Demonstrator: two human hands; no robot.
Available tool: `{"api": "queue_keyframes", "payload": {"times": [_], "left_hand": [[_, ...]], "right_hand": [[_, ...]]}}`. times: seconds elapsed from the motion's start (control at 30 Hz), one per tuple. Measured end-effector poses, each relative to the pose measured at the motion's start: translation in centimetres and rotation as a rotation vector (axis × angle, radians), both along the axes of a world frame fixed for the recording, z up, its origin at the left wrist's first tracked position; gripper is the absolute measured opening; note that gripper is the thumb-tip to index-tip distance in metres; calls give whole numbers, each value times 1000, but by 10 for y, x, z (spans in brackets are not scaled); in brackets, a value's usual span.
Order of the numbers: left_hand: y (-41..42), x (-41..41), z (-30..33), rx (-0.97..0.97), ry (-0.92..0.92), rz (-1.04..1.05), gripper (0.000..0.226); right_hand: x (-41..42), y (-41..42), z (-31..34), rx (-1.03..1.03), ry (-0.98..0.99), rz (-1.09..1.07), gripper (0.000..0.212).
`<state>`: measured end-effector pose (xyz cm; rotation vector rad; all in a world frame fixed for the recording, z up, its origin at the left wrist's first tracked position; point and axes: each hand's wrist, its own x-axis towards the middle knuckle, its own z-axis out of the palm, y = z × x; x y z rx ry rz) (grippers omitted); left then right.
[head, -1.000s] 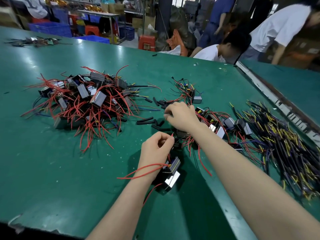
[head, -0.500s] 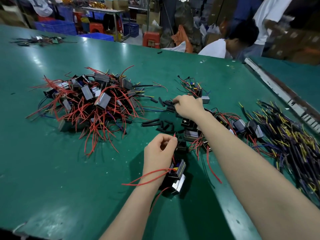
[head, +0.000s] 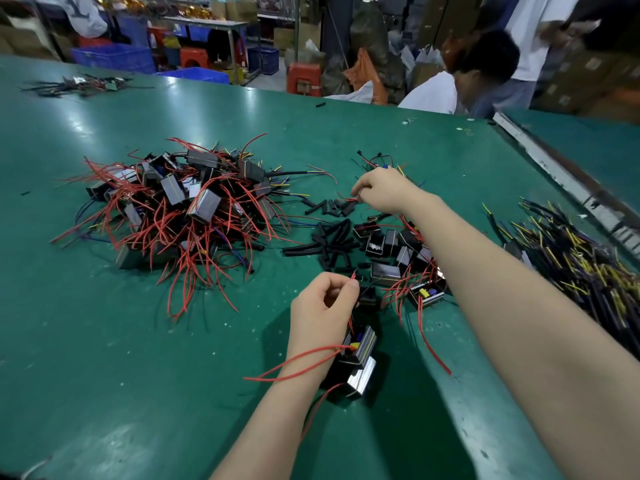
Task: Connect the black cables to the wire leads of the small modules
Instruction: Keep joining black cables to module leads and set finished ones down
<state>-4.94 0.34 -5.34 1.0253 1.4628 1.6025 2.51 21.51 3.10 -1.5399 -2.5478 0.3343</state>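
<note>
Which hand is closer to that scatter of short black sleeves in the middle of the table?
Right. The right hand hovers at the far edge of the black sleeves; the left hand is nearer the person, pinching a red lead.

Right grip [head: 381,190] hides whatever its fingertips pinch; cable pile [head: 585,258] cut off at frame edge to its right.
</note>
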Motion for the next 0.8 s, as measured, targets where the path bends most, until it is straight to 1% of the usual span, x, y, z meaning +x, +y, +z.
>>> {"api": "queue_keyframes", "payload": {"times": [0.07, 0.17, 0.2, 0.27, 0.4, 0.6, 0.67, 0.7, 0.73, 0.8], "left_hand": [[0, 0, 1, 0, -1, 0, 19], [-1, -1, 1, -1, 0, 0, 18], [-2, -1, 1, 0, 0, 1, 18], [-1, -1, 1, 0, -4, 2, 18], [-1, -1, 0, -5, -2, -2, 15], [-1, -1, 0, -1, -6, -6, 14], [-1, -2, 0, 12, -11, -22, 14], [-2, -2, 0, 26, -17, -36, 13], [-2, -2, 0, 43, -20, -51, 12], [-3, -3, 0, 76, -10, -67, 8]], "right_hand": [[-6, 0, -8, -23, -136, -8, 41], [-17, -5, -22, -71, -251, 63, 50], [-19, -8, -25, -75, -285, 99, 50], [-23, -11, -28, -79, -342, 165, 44], [-23, -16, -24, -47, -395, 239, 33], [-21, -27, -28, 148, -537, 368, 17], [-17, -30, -29, 196, -536, 394, 14], [-16, -33, -27, 206, -505, 395, 13], [-14, -36, -25, 210, -437, 379, 12], [-6, -46, -18, 190, -183, 280, 13]]}}
